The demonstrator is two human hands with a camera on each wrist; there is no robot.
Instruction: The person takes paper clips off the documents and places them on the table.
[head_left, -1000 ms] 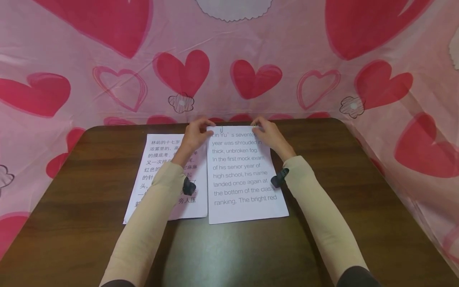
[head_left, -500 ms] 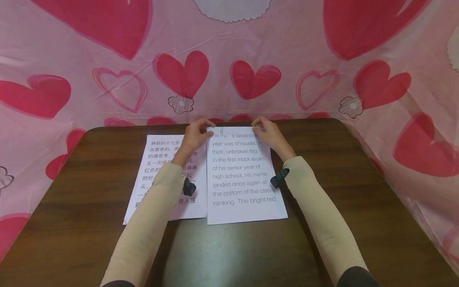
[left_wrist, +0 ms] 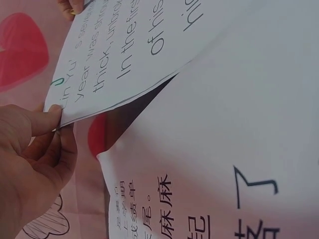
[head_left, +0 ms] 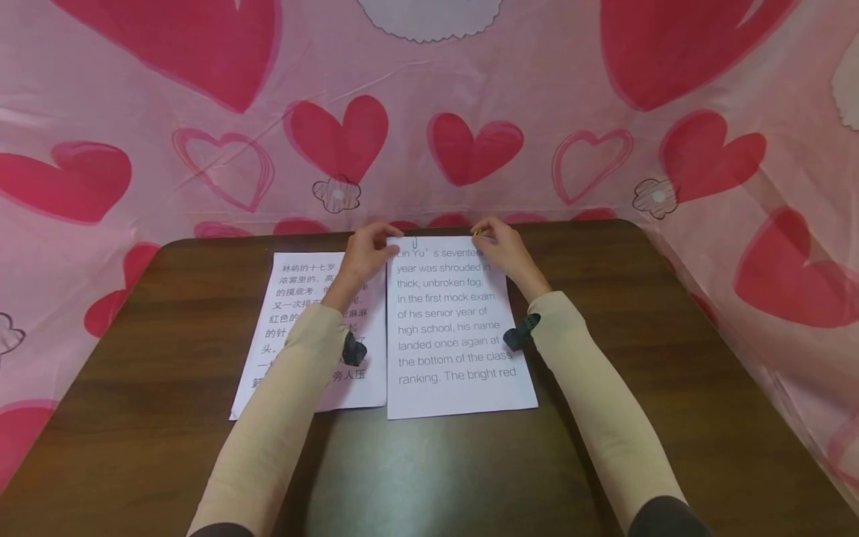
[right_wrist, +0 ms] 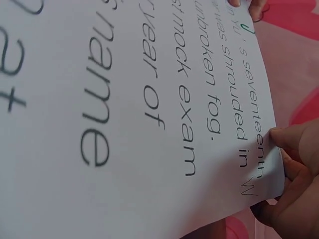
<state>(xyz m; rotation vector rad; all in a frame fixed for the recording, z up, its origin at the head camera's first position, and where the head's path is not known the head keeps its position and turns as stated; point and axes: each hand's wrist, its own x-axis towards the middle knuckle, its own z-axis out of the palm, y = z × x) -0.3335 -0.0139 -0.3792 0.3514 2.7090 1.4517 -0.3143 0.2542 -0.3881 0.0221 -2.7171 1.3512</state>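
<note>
Here, two hands held the English-printed page (head_left: pixel 450 343) by its top corners.
The left hand (head_left: pixel 365 252) pinched the upper left corner, its fingers closed narrowly on the paper; the right hand (head_left: pixel 505 252) pinched the upper right, where a small yellow thing (head_left: pixel 478 233) showed at the fingertips. A green clip (left_wrist: pixel 57 81) sat on the top edge, nearer the left hand. The Chinese-printed page (head_left: pixel 285 298) lay just to the left on the dark wooden surface (head_left: pixel 134 358), partly hidden by the left arm.
</note>
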